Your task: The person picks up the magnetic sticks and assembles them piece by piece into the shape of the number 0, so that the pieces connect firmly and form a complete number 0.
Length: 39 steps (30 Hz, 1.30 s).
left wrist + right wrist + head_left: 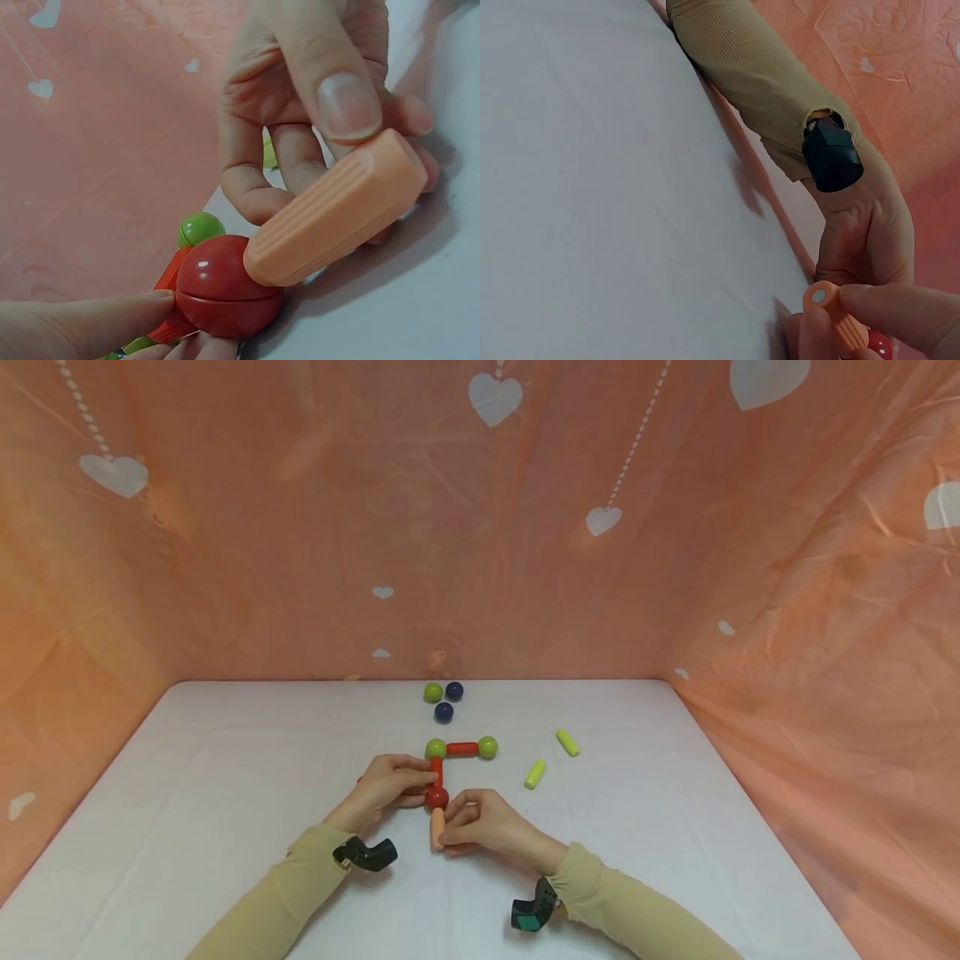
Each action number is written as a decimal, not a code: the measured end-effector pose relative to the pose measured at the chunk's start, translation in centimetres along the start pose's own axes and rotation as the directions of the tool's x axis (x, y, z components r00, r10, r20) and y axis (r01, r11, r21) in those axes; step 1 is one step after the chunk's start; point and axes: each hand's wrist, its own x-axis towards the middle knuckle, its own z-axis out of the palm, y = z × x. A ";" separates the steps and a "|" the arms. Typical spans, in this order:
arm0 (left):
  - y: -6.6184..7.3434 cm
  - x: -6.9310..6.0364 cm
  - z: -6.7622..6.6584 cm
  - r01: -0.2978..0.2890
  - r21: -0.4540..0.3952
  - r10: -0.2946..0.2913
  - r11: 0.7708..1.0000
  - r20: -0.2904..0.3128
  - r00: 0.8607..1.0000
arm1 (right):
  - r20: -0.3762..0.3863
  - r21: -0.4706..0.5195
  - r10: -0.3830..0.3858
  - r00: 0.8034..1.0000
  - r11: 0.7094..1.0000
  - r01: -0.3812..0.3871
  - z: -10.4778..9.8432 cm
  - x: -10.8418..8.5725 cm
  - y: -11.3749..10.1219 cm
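Observation:
My left hand point(386, 787) grips an upright-running red rod point(437, 768), its thumb against the rod next to a red ball point(437, 797). Between the right hand's point(491, 828) thumb and fingers is an orange ribbed rod point(437, 829). That rod's far end meets the red ball point(229, 286) in the left wrist view. Its near end shows a silvery disc in the right wrist view, where fingers cover part of the rod point(847, 330). Beyond the held red rod, a green ball point(436, 748) joins a crosswise red rod point(462, 748) ending in another green ball point(487, 747).
Two loose yellow-green rods point(535, 774) lie to the right on the white table point(660, 827). Towards the back edge stand a green ball point(432, 692) and two dark blue balls point(444, 712). A small red thing point(360, 779) peeks out behind the left hand, mostly hidden.

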 end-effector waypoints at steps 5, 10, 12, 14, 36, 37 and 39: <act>0.0 -0.5 0.1 -0.016 0.012 0.016 1.000 0.003 1.000 | -0.019 0.000 0.000 1.000 1.000 0.000 0.1 0.1 0.1; 0.2 -1.2 -0.2 -0.042 -0.001 0.042 0.999 0.041 0.998 | -0.030 -0.015 -0.002 1.000 1.000 0.001 0.2 0.1 0.0; 0.2 -1.3 -0.3 -0.050 -0.006 0.051 0.999 0.055 0.997 | -0.026 -0.013 -0.004 1.000 1.000 0.003 0.1 0.1 0.0; 0.2 -1.4 -0.4 -0.051 -0.005 0.051 0.999 0.062 0.997 | -0.012 -0.018 -0.012 1.000 1.000 0.012 -0.1 0.0 0.0; 0.3 -1.4 -0.2 -0.021 0.065 0.019 0.998 0.031 0.999 | -0.181 -0.468 -0.319 0.930 0.860 0.204 -9.6 4.7 -2.2; 0.3 -1.4 -0.2 -0.025 0.067 0.023 0.997 0.032 0.999 | -0.174 -0.473 -0.325 0.930 0.856 0.210 -9.6 4.9 -2.2; 0.3 -1.3 -0.2 -0.032 0.064 0.030 0.997 0.035 0.999 | -0.171 -0.468 -0.331 0.928 0.856 0.219 -9.6 5.2 -2.1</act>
